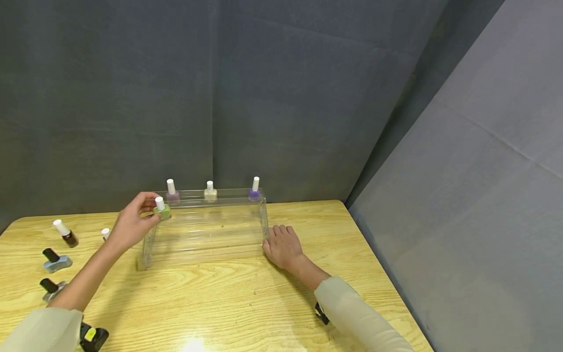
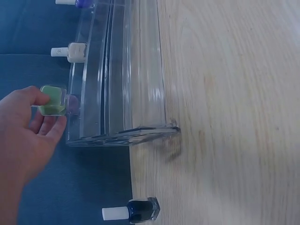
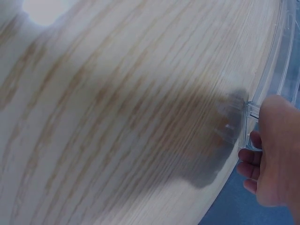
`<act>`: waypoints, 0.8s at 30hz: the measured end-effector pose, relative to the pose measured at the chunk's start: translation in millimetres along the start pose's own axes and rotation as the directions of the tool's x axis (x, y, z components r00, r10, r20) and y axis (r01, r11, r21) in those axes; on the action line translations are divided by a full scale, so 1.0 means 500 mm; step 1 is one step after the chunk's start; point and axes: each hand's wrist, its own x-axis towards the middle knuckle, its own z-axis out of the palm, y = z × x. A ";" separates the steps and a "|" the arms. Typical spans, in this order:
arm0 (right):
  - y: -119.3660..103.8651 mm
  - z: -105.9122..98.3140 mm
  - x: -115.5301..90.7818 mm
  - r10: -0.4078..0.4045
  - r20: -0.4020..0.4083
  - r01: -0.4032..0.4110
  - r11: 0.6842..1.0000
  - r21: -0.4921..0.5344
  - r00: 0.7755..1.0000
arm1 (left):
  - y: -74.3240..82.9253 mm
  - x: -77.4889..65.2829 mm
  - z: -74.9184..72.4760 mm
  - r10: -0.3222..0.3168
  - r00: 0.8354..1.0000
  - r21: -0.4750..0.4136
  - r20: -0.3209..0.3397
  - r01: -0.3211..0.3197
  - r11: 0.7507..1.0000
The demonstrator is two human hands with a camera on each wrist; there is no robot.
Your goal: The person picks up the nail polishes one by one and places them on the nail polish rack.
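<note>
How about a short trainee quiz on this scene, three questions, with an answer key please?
1. Which hand holds the green bottle?
2. True or false: the cap of the purple bottle is black.
3. Which bottle stands in the middle of the three on the rack? A: mauve bottle. B: cream bottle. C: purple bottle.

Key
1. The left hand.
2. False; it is white.
3. B, the cream bottle.
</note>
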 end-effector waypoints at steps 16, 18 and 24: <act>0.000 0.006 0.003 0.002 -0.001 -0.002 1.000 -0.003 1.000 | -0.035 0.035 0.022 -0.074 0.994 0.035 0.077 0.071 0.997; -0.001 0.004 0.002 0.002 -0.010 -0.002 1.000 -0.002 1.000 | -0.037 0.038 0.023 -0.074 0.994 0.048 0.081 0.071 0.996; -0.001 0.000 0.000 0.007 0.002 -0.007 1.000 0.004 1.000 | -0.039 0.044 0.026 -0.080 0.989 0.108 0.127 0.066 0.992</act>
